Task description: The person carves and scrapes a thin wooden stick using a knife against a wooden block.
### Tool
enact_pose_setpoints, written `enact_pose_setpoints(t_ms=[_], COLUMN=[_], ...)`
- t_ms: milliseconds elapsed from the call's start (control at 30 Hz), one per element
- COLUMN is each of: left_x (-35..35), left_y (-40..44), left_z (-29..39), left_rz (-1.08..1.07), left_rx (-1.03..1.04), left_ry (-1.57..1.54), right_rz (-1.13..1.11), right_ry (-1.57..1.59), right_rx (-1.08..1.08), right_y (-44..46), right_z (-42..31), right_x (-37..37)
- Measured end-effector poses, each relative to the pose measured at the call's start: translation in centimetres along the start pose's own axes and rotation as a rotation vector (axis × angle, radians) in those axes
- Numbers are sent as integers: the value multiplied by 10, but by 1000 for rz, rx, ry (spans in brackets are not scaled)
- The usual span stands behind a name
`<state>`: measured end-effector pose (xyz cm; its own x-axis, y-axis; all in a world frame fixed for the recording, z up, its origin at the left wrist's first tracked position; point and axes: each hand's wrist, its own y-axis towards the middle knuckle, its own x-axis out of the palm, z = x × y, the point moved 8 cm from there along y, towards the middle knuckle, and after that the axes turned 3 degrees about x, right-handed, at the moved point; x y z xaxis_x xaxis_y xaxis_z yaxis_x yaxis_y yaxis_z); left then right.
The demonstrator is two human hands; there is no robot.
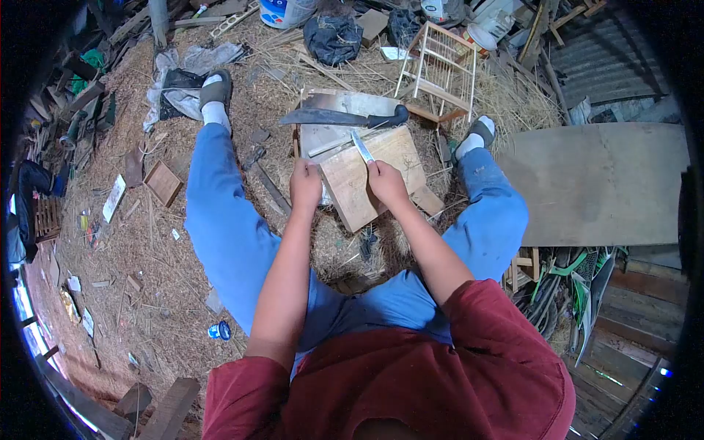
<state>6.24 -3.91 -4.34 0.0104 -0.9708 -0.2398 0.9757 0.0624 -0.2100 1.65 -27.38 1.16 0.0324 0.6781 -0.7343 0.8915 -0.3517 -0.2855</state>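
Note:
My right hand (386, 182) is closed around the handle of a small knife (361, 147), its blade pointing up and left over a wooden block (368, 174). Beside the block's left corner, my left hand (306, 185) is closed, apparently on the end of a thin wooden stick (331, 149) that slants toward the blade. Fingers hide how it is gripped. Beyond both hands, a machete (341, 117) with a dark blade and black handle lies across a pale board (323, 135).
A slatted wooden frame (440, 70) stands beyond the block. Black plastic bags (332, 39) and a white-blue bucket (286, 11) sit farther back. A large plywood sheet (587, 183) lies at right. An open wooden box (163, 182) rests left on straw-covered ground.

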Motion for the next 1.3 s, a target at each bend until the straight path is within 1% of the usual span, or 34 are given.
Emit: enact_pose_setpoints(t_ms=[33, 100, 200, 267, 333, 400, 433, 500, 567, 633, 700, 867, 933, 1033, 1100, 1233, 1300], left_x=[-1, -6, -8, -9, -8, -3, -4, -1, -2, 0, -5, -3, -3, -4, -2, 2, 5], left_y=[-3, -14, -22, -27, -27, -24, -25, -28, -29, -28, -28, -29, -29, -24, -16, -15, -12], left_z=[5, 35, 50, 55, 49, 40, 41, 45, 46, 40, 40, 37, 32, 14, -2, -5, -3], left_rz=[1, 61, 57, 39, 23, -55, -56, -135, -130, -130, -53, -46, -42, -7, -47, -26, 19], left_rx=[0, 214, 247, 220, 195, 138, 136, 168, 150, 132, 153, 96, 87, 54, -21, 19, 113], left_ry=[2, 167, 227, 286, 344, 215, 215, 47, 97, 146, 339, 355, 353, 301, 224, 230, 227], right_rz=[8, 22, 66, 97, 31, 40, 48, 34, 22, 29, 20, 9, -16, -7, -5, 16, 27], right_ry=[12, 44, 91, 105, 62, 68, 77, 80, 84, 80, 78, 38, 23, 19, 21, 30, 19], right_rx=[2, 27, 41, 30, 52, 40, 25, 45, 63, 27, 41, 59, 101, 92, 99, 106, 109], right_y=[1, -3, -8, -12, -17, -19, -20, -21, -23, -25, -27, -29, -29, -28, -28, -27, -28], right_z=[0, -1, -2, -2, -5, -5, -6, -6, -7, -7, 1, 17, 19, 19, 21, 24, 24], right_x=[0, -5, -14, -19, -16, -14, -13, -12, -11, -11, -6, 10, 12, 12, 13, 13, 9])
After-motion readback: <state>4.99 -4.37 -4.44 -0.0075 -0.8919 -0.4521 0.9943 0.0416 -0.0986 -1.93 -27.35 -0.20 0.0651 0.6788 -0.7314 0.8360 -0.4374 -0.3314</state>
